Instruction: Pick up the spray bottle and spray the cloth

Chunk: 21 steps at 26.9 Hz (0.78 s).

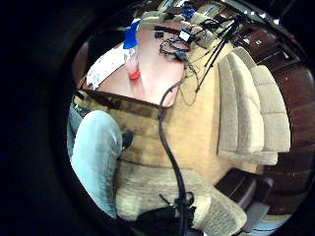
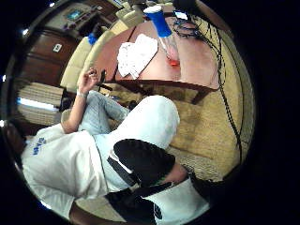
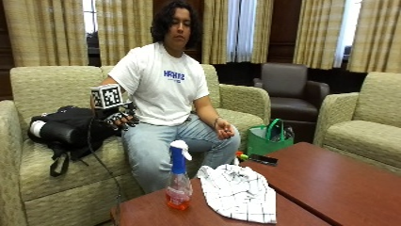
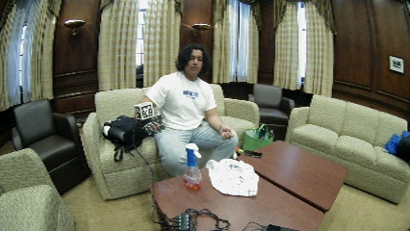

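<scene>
A clear spray bottle (image 3: pixel 178 181) with a blue head and a little red liquid stands near the table's near corner, and shows again as the bottle (image 1: pixel 131 54) (image 2: pixel 164 35) (image 4: pixel 191 168) in the other views. A white checked cloth (image 3: pixel 240 191) (image 2: pixel 137 55) (image 4: pixel 233 176) lies crumpled on the table beside it. My gloved right hand (image 3: pixel 121 119) (image 4: pixel 152 127) hovers above my thigh next to a black bag, far from the bottle, its fingers loosely curled and holding nothing. The bare left hand (image 3: pixel 224 133) rests over the other thigh.
The brown wooden table (image 3: pixel 325 183) stretches right, with a dark phone (image 3: pixel 263 159) at its far edge and cables (image 4: pixel 192 219) at its near end. A black bag (image 3: pixel 66 129) sits on the sofa (image 3: pixel 44 174). A green bag (image 3: pixel 269 139) stands on the floor.
</scene>
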{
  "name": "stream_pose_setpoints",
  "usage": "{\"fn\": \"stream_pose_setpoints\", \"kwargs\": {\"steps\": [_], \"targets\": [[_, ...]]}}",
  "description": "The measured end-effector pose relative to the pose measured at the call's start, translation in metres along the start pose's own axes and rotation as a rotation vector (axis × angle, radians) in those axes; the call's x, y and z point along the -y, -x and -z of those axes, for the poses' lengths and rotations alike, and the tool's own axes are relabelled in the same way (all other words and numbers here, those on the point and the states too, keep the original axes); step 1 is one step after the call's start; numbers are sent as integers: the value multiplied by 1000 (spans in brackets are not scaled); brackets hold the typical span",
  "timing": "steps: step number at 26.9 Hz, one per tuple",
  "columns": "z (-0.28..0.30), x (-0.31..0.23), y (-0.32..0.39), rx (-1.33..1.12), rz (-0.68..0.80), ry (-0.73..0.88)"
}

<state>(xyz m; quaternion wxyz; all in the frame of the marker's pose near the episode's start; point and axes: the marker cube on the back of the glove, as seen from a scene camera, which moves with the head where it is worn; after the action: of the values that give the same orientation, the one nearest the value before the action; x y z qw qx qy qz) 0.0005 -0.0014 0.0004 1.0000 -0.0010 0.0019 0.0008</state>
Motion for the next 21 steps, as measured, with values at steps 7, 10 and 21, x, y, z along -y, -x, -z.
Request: {"fn": "stream_pose_setpoints", "kwargs": {"steps": [7, 10, 21], "targets": [[-7, -1, -2, -39, -5, 17], [-11, 0, -4, -42, -29, 21], [-35, 31, -13, 147, -124, 17]]}}
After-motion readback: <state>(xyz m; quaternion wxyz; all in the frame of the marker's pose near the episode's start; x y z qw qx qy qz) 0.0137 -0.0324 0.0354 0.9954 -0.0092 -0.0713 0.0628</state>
